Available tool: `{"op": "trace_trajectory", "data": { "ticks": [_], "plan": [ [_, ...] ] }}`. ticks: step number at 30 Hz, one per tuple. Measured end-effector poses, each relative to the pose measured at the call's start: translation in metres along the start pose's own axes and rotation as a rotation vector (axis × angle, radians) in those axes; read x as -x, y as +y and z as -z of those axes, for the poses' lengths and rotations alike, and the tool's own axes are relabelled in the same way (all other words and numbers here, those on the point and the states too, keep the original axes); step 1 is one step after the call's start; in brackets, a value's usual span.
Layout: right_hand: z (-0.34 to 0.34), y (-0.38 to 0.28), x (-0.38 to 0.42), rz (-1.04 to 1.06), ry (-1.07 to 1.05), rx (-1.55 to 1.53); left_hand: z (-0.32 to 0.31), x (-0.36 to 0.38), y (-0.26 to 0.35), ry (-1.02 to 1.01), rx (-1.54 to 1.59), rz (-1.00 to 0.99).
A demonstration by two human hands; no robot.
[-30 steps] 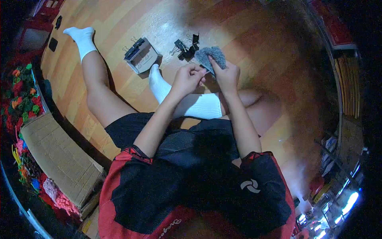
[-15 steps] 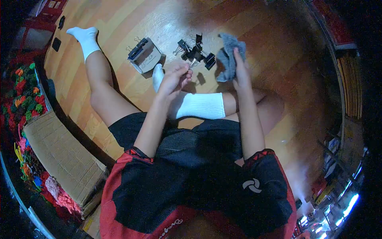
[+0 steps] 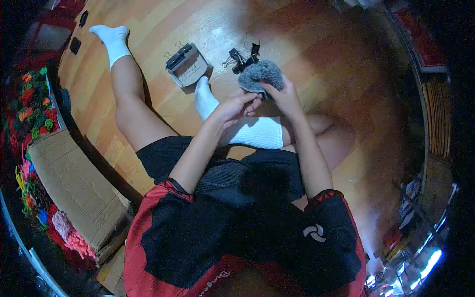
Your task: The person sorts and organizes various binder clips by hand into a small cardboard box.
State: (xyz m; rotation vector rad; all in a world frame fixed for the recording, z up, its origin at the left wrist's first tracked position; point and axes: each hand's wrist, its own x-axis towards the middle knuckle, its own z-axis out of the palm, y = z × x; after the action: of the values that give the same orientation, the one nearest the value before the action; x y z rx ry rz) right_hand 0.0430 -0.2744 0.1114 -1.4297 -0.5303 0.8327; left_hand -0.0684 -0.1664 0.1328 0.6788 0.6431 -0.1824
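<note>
My right hand [image 3: 284,96] is closed on a grey cloth [image 3: 261,74], which bunches over my fingers. My left hand [image 3: 238,107] pinches a binder clip [image 3: 259,95], mostly hidden under the cloth's lower edge. Just beyond the cloth, a pile of black binder clips [image 3: 241,60] lies on the wooden floor, partly covered from view. Left of the pile stands a small open box [image 3: 190,72] with black clips [image 3: 178,56] along its upper edge, their wire handles pointing up.
My white-socked foot [image 3: 203,94] is beside the box, and my other foot [image 3: 111,37] stretches to the upper left. A cardboard box [image 3: 76,185] and colourful yarn-like bundles [image 3: 37,116] stand at the left. Stacked brown material [image 3: 438,119] is at the right.
My right hand has brought the cloth left and down, against the clip in my left hand. My left hand has shifted slightly right. The cloth now hides part of the clip pile.
</note>
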Motion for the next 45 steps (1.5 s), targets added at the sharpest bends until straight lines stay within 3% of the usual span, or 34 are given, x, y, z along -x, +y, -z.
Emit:
{"op": "trace_trajectory", "data": {
  "ticks": [3,5,9,11,13,15,17,18,21,22,28,39,45],
  "plan": [
    [-0.003,-0.002,0.003,-0.091,-0.026,0.013,0.003,0.007,0.004,-0.13,0.083,0.068],
    [-0.001,-0.002,0.002,-0.091,0.005,0.03,0.014,0.004,-0.002,-0.367,0.242,0.091],
    [0.014,-0.003,-0.002,-0.102,0.129,0.09,0.025,0.003,-0.006,-0.44,0.308,0.034],
    [0.02,0.011,-0.001,-0.071,0.023,0.18,0.032,0.007,-0.006,-0.393,0.42,-0.031],
    [0.007,0.0,0.014,0.107,-0.076,1.28,0.035,0.014,-0.003,-0.383,0.448,-0.056],
    [-0.004,-0.009,0.018,0.076,-0.107,1.235,0.04,0.021,-0.001,-0.34,0.422,-0.107],
    [-0.013,-0.009,0.02,0.268,-0.067,0.612,0.044,0.031,0.0,-0.352,0.366,-0.108],
    [-0.024,-0.029,0.025,0.215,-0.088,0.5,0.045,0.036,0.0,-0.358,0.307,-0.093],
    [-0.048,-0.053,0.037,0.195,-0.166,0.411,0.038,0.05,0.0,-0.212,0.154,-0.11],
    [-0.051,-0.054,0.037,0.298,-0.202,0.52,0.033,0.055,0.001,-0.167,0.1,-0.135],
    [-0.065,-0.072,0.048,0.28,-0.26,0.527,0.03,0.073,0.005,-0.117,-0.248,-0.249],
    [-0.077,-0.088,0.056,0.306,-0.364,0.615,0.032,0.093,0.01,-0.161,-0.311,-0.299],
    [-0.09,-0.096,0.059,0.421,-0.329,0.83,0.041,0.091,0.009,-0.138,-0.352,-0.379]
  ]
}}
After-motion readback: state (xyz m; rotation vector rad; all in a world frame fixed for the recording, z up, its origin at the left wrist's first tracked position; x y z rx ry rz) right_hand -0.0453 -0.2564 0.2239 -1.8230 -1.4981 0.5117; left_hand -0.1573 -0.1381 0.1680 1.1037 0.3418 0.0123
